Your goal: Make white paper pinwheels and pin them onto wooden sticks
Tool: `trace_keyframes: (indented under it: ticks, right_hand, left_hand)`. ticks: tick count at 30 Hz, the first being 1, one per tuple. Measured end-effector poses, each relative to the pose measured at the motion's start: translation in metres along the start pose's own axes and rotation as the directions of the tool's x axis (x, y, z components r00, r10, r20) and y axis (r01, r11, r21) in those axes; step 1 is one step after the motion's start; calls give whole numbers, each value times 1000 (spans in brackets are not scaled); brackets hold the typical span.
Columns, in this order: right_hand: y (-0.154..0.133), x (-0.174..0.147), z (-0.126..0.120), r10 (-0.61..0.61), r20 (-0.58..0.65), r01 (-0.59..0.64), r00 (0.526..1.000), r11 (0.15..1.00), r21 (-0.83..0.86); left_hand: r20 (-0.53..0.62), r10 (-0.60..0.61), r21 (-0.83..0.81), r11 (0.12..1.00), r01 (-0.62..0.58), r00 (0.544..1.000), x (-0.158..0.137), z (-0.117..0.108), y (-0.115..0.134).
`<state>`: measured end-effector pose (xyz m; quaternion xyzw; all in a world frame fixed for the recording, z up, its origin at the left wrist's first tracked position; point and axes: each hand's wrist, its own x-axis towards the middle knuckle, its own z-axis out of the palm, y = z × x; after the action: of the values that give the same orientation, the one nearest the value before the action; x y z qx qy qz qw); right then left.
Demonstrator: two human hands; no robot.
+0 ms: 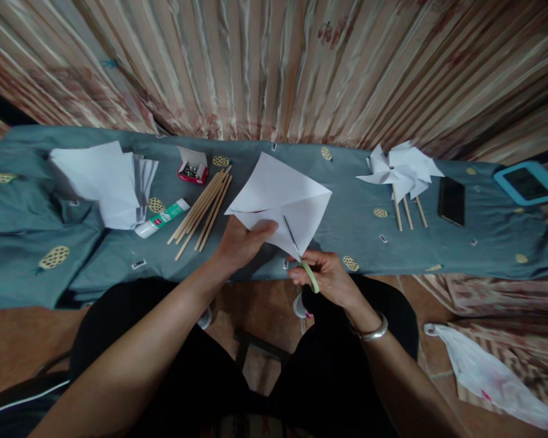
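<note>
A square sheet of white paper [278, 182] is held up over the front of the table, with a slit at its left corner. My left hand [246, 240] grips its lower left edge, thumb on top and fingers underneath. My right hand [324, 274] is closed round the light green handle of a pair of scissors [309, 275]. One scissor blade lies over the paper near its bottom corner, pointing up and left. Between the hands and a red box of metal pins [194, 170] lie several wooden sticks [205, 210].
A glue tube [162, 218] and stacked white paper [100, 182] lie left on the cloth-covered table [347, 234]. To the right are white paper pinwheels [399, 169] on sticks, a phone [452, 201] and a blue-framed device [528, 182]. A curtain [274, 73] hangs behind.
</note>
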<state>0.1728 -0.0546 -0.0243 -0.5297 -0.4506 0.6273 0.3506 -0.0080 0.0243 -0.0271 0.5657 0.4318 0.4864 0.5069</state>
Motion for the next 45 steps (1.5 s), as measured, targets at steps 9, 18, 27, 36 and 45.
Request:
trace_keyframes:
  ticks: [9,18,27,36,45]
  right_hand:
    - [-2,-1,-1,-16,8,16,1000,999,-34]
    - [3,-1,-2,14,-8,-14,1000,1000,-15]
    - [1,-1,0,50,-20,-48,999,997,63]
    - [2,0,-1,30,7,-29,1000,999,-24]
    - [0,-7,-14,57,95,-36,994,977,-210]
  left_hand:
    - [14,-31,13,999,31,999,-2,2,-7]
    - [-11,-18,32,999,18,1000,-4,4,-4]
    - [-11,-19,-5,1000,19,1000,-4,4,-11]
    - [-28,-24,-61,998,22,999,-3,4,-10]
    - [-130,-149,-211,970,120,980,3,-9,9]
